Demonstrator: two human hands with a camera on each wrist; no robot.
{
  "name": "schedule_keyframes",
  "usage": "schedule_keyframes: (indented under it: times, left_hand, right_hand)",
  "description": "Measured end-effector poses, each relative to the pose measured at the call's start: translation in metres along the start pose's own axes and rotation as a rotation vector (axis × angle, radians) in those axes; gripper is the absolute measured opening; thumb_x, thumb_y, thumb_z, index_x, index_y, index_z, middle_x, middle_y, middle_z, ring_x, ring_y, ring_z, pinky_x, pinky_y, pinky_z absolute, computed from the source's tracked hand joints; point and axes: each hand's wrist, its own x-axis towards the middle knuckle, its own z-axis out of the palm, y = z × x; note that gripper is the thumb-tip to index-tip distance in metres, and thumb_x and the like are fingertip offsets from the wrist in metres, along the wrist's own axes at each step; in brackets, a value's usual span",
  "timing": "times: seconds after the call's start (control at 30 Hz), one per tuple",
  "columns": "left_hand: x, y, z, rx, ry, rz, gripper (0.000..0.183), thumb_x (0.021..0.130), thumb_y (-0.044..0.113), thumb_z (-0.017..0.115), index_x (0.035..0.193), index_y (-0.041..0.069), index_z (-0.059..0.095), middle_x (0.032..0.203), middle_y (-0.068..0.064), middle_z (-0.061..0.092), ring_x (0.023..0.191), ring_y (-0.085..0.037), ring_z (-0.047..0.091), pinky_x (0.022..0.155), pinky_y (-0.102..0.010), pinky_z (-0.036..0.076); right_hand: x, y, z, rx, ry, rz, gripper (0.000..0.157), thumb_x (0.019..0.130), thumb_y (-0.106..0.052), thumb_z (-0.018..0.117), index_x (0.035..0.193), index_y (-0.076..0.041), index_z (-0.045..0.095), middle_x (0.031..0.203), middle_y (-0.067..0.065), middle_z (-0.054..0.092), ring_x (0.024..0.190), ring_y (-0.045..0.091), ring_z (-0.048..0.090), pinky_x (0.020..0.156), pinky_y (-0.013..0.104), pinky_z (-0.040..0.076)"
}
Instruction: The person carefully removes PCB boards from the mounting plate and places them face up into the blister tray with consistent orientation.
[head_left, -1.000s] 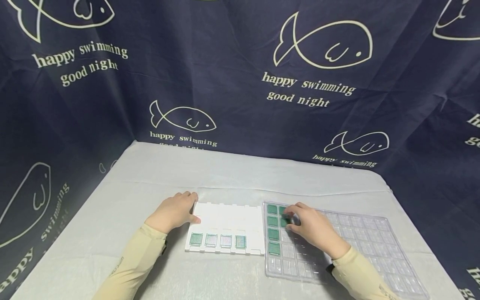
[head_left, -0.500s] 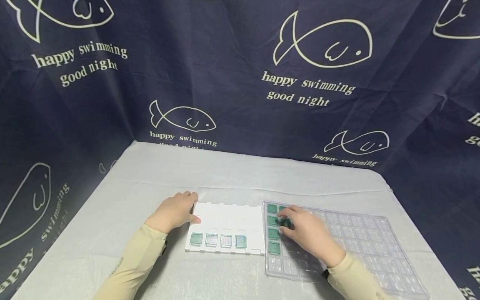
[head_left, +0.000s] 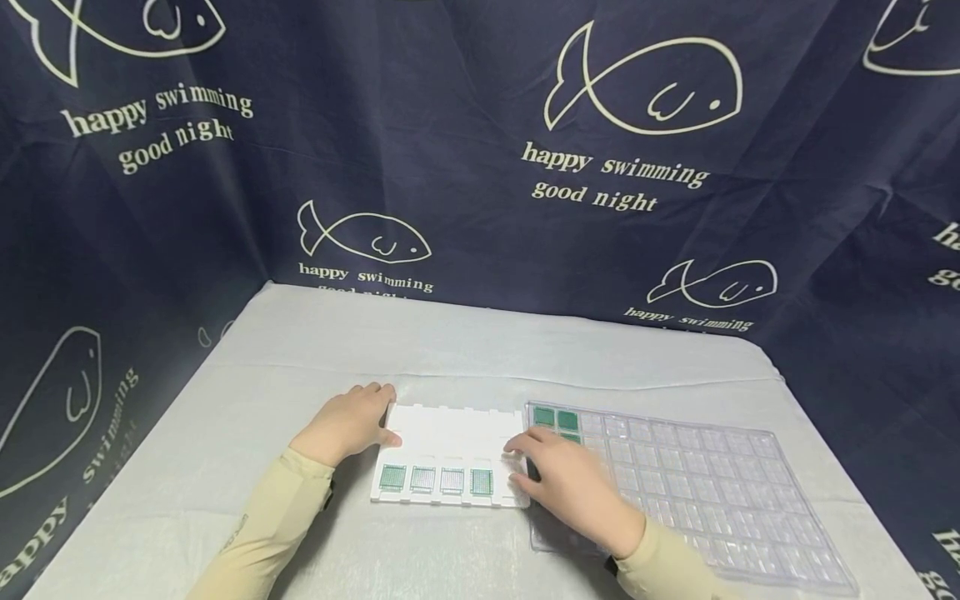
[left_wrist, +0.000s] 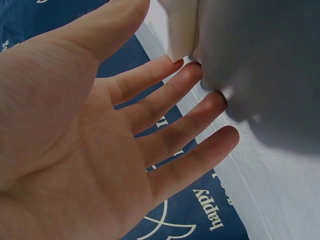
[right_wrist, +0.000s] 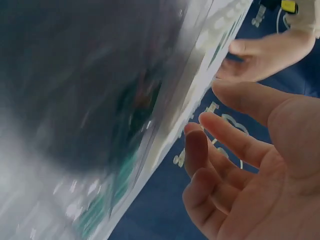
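A white tray (head_left: 450, 429) lies on the table with several small green circuit boards (head_left: 392, 477) in its front row. My left hand (head_left: 348, 425) rests against its left end, thumb at the edge. In the left wrist view its fingers (left_wrist: 175, 140) are straight and spread, some tips touching the white edge. My right hand (head_left: 573, 487) hovers over the white tray's right end, thumb and index finger apart with nothing visible between them. Beneath that hand, a clear compartment tray (head_left: 618, 425) holds more green circuit boards (head_left: 567, 420) at its left; the hand hides some.
A pale cloth covers the table (head_left: 450, 333). Dark blue curtains (head_left: 465, 167) with fish prints stand behind and at the sides. The clear tray sits directly beside the white tray's right edge, its many compartments stretching toward the front right.
My right hand has moved left, from the clear tray's second column of compartments to the white tray's right end. The left hand and both trays have stayed in place.
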Motion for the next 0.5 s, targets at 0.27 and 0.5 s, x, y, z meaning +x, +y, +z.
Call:
schedule_keyframes:
  times: [0.27, 0.5]
  left_hand:
    - [0.001, 0.0, -0.001, 0.005, -0.002, 0.002, 0.055, 0.078, 0.035, 0.085, 0.116, 0.003, 0.061, 0.103, -0.012, 0.065, 0.093, -0.03, 0.062, 0.081, -0.05, 0.055]
    - [0.0, 0.0, -0.001, -0.001, -0.013, -0.003, 0.055, 0.079, 0.035, 0.085, 0.116, 0.003, 0.061, 0.105, -0.012, 0.066, 0.094, -0.03, 0.062, 0.083, -0.05, 0.055]
  right_hand:
    - [0.006, -0.019, 0.01, -0.001, -0.007, -0.084, 0.037, 0.081, -0.031, 0.083, 0.114, -0.018, 0.071, 0.105, -0.005, 0.071, 0.081, 0.008, 0.064, 0.064, 0.025, 0.053]
    - [0.006, -0.027, 0.018, -0.049, 0.038, -0.153, 0.037, 0.08, -0.033, 0.086, 0.111, -0.018, 0.072, 0.102, -0.006, 0.07, 0.077, 0.004, 0.059, 0.065, 0.023, 0.054]
